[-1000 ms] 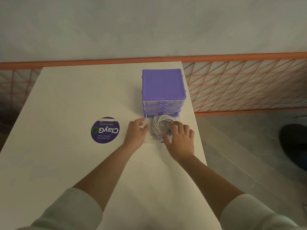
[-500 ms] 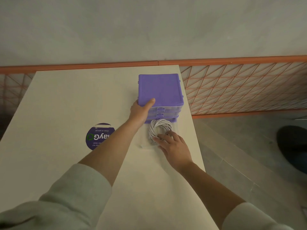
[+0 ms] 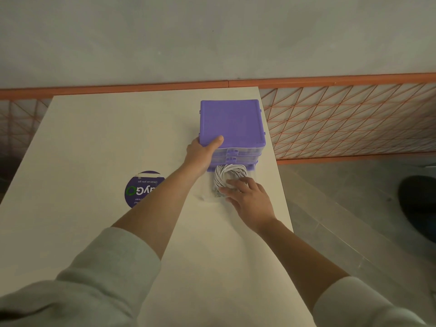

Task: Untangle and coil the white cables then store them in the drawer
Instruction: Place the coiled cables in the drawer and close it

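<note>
Worktop (image 3: 94, 142): matt, smooth, off-white board, laminate in look. Drawer unit (image 3: 232, 123), far right: purple plastic top, smooth with a faint moulded texture; lower tiers of clear glossy plastic with purple plastic trim. Open drawer (image 3: 207, 185): clear plastic, see-through. Cables (image 3: 227, 172): white, smooth plastic sheath, slight sheen. Round sticker (image 3: 139, 188), left: printed purple, flat finish. Sleeves (image 3: 94, 286): pale grey cloth, soft and matt. Wall (image 3: 212, 38): matt grey plaster. Railing mesh (image 3: 342, 119): orange-painted wire.
</note>
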Demonstrator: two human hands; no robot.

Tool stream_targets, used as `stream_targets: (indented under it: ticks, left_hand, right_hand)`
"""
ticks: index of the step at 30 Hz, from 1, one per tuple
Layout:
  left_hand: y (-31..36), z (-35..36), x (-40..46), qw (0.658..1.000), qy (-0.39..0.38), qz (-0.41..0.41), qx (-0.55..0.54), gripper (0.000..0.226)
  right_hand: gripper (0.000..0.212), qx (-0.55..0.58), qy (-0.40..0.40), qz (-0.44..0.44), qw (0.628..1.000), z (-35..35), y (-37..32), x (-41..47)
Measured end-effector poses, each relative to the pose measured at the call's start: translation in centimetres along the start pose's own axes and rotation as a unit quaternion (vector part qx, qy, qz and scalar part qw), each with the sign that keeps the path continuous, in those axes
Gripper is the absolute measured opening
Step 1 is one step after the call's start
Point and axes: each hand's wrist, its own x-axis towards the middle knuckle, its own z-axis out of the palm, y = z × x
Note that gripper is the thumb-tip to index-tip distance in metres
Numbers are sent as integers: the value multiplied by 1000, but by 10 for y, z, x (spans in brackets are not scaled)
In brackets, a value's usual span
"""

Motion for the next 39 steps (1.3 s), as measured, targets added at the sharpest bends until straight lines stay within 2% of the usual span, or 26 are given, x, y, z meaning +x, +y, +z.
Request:
stream_targets:
  ticks: [4, 7, 13, 23, 25, 29, 31, 34, 35, 39]
  left_hand:
    - [-1, 2, -1, 1000, 4, 1, 3, 56]
    - [0, 3, -2, 1000, 19, 3, 9, 51]
    - [2, 3, -5, 1000, 16, 9, 11, 46]
    - [3, 3, -4, 1000, 14, 19, 14, 44]
    - [5, 3, -7, 999, 15, 27, 15, 45]
    - [0, -1, -11, 999, -9, 40, 1, 53]
    - [-7, -6, -15, 998, -28, 54, 21, 63]
    - [-21, -17, -25, 991, -86, 68, 79, 54]
    - [-28, -20, -27, 985, -118, 70, 100, 61]
    - [-48, -30, -32, 962, -210, 35, 173, 130]
  right_hand:
    - [29, 39, -19, 7, 999, -8, 3, 2]
    - [42, 61, -26, 34, 997, -15, 0, 9]
    - [65, 1, -107, 29, 994, -3, 0, 22]
    - [75, 13, -146, 55, 988, 0, 1, 34]
    - [70, 12, -118, 48, 992, 0, 1, 33]
    - [47, 30, 24, 59, 997, -6, 1, 23]
    - [51, 41, 75, 100, 991, -9, 8, 16]
    - [67, 91, 87, 148, 981, -13, 22, 9]
    - [76, 123, 71, 172, 975, -16, 26, 9]
    - [133, 266, -80, 268, 922, -28, 38, 17]
